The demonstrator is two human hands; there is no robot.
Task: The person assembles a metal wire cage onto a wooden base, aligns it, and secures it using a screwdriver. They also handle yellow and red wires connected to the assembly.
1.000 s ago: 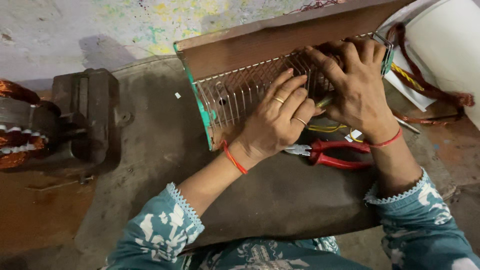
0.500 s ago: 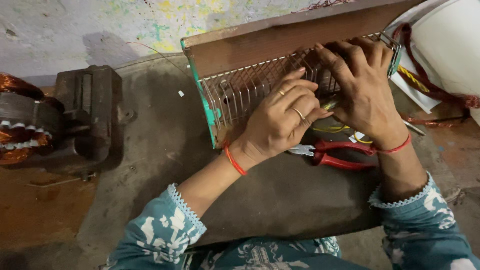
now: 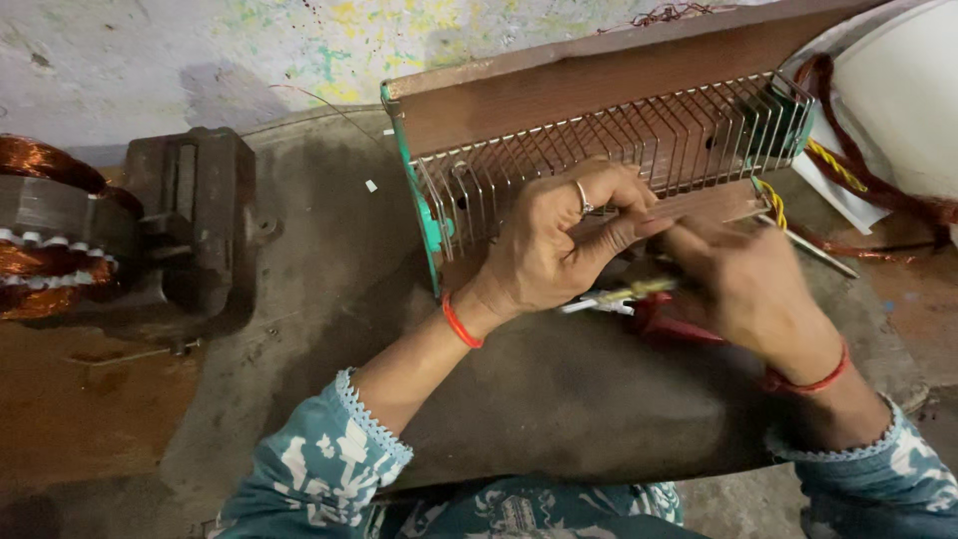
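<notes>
My right hand point(image 3: 743, 284) has just dropped off the wire-grille heater point(image 3: 599, 150) at twelve o'clock, blurred so its grip is unclear, while my left hand point(image 3: 559, 240) stays pinching near the grille, so work moves to its lower edge.

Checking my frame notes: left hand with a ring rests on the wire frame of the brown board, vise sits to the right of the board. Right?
Not quite. The head view shows the vise to the left of the brown board, not the right. The rest holds: the left hand, with a ring, rests on the wire frame.
</notes>
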